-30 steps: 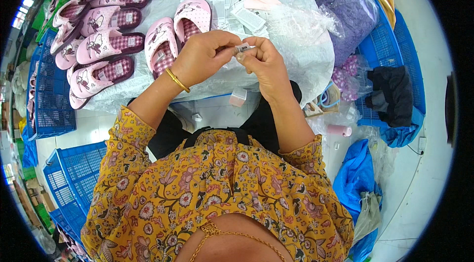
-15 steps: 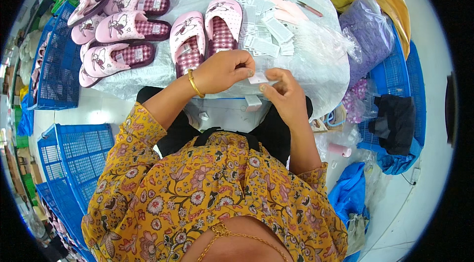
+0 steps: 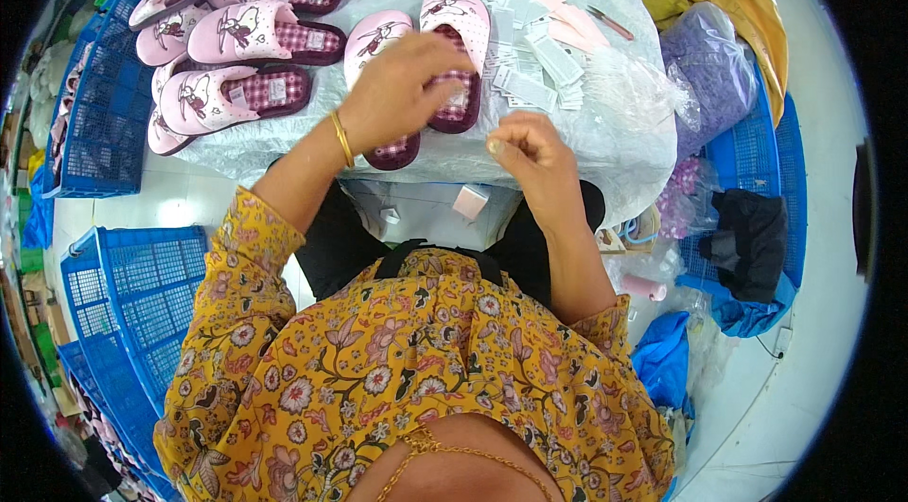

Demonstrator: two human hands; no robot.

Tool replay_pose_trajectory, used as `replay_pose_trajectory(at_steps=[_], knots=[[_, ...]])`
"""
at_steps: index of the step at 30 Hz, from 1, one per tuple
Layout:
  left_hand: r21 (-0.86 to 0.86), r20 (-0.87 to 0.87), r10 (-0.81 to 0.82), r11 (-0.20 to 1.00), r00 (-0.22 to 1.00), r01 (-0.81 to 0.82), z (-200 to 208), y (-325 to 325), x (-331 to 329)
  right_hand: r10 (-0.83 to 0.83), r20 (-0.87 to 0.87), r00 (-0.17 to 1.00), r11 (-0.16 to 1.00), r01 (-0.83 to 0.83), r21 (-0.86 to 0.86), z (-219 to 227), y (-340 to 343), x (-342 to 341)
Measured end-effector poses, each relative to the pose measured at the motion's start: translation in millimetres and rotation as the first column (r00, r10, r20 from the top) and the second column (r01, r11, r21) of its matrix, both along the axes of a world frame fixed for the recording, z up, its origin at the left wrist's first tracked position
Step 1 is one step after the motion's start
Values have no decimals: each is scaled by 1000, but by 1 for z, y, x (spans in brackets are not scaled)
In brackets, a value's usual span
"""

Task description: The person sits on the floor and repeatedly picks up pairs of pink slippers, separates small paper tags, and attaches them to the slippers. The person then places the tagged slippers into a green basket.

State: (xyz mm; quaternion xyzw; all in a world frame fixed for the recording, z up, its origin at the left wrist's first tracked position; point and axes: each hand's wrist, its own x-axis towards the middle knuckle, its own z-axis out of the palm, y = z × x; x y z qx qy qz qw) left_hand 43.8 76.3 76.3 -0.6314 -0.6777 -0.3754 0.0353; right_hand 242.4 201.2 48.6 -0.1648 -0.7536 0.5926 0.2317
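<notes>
My left hand point(image 3: 402, 94), smeared by motion, is over a pair of pink slippers with checked insoles at the table's front edge. It covers much of the left slipper point(image 3: 380, 29), and its thumb and finger reach across the right slipper point(image 3: 456, 10). Whether anything is in its fingers I cannot make out. To the right, just off the table edge, my right hand point(image 3: 537, 157) is closed, fingertips pressed together. What it holds, if anything, is hidden. A pale patch shows on the right slipper's insole beside my left thumb.
More pink slippers point(image 3: 241, 34) lie in rows at the left. White labels point(image 3: 525, 86), pink slips point(image 3: 572, 27) and a small pointed tool point(image 3: 610, 23) lie to the right. Blue crates point(image 3: 142, 294) flank the table. A purple bundle point(image 3: 705, 77) sits at the right.
My hands have come apart. The left moved up and leftward over the slippers, while the right stayed near the edge. The small pale card between them no longer shows there.
</notes>
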Motion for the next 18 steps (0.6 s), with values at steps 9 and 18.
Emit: replay_pose_trajectory(at_steps=[9,18], knots=[[-174,-356,195,947,914,-270,-29,32,-57,-64,0,998,942,60,-329,-16,0,-103],[-386,-88,196,897,977,-215,-37,40,-81,-94,251,963,995,95,7,-22,2,-119]])
